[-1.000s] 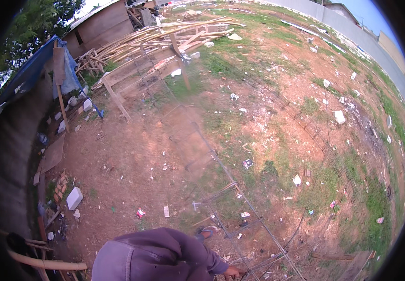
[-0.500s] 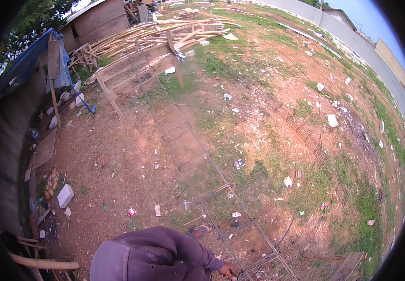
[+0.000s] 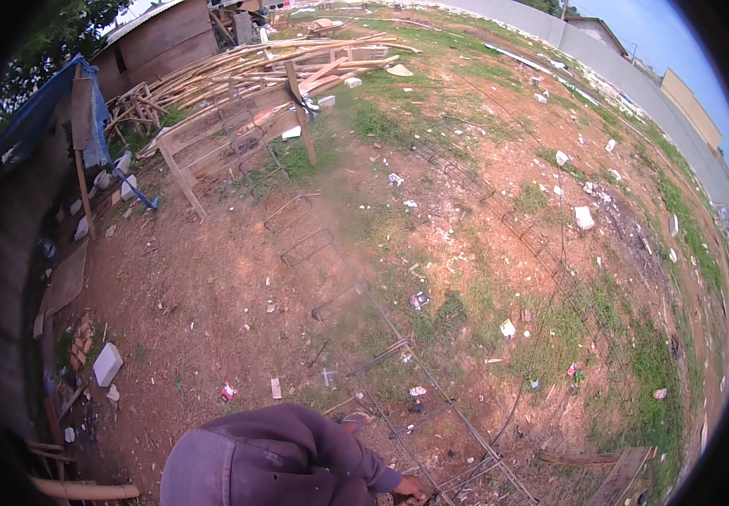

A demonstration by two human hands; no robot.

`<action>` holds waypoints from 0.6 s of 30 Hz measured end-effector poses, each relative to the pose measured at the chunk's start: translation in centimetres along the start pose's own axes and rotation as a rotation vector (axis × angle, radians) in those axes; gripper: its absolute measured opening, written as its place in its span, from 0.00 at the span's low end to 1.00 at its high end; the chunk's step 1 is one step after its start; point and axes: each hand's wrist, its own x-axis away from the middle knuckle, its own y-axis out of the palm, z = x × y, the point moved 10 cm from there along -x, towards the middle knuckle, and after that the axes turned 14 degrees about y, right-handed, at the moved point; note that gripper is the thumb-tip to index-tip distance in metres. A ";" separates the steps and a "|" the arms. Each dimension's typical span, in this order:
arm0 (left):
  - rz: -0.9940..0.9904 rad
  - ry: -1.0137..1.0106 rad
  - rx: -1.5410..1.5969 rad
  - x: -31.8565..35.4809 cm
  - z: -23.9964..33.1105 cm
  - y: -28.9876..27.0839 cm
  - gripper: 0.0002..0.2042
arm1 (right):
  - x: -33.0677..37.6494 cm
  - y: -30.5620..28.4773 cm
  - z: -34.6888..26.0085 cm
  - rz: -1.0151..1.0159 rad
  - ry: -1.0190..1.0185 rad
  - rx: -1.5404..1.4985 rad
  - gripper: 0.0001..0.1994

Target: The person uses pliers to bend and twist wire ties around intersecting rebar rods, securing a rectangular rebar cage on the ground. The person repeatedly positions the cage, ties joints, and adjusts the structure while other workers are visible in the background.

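While the view has swung left, a co-worker's hand [image 3: 413, 487] stays gripping the rebar cage [image 3: 356, 337]; own hands unseen.

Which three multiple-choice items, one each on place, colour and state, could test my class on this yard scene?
1. Where is the timber pile?
A) beside the wooden shed
B) against the grey wall
C) in the foreground

2. What colour is the tarp?
A) red
B) blue
C) yellow

3. How is the long rebar cage placed?
A) standing upright
B) hanging
C) lying on the ground

Answers: A, the poles are stacked by the shed at the far end; B, the sheet at the left is blue; C, it stretches flat across the dirt.
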 end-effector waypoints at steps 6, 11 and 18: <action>0.015 -0.045 -0.036 0.9 -0.4 0.5 0.09 | 0.2 -0.2 0.1 0.021 -0.015 -0.049 0.26; 0.015 0.373 -0.414 2.3 5.4 1.0 0.10 | 0.4 -0.6 1.2 0.045 -0.084 -0.120 0.25; 0.126 0.623 -0.155 4.5 9.2 8.0 0.11 | 0.8 -2.4 5.7 0.083 -0.147 -0.317 0.24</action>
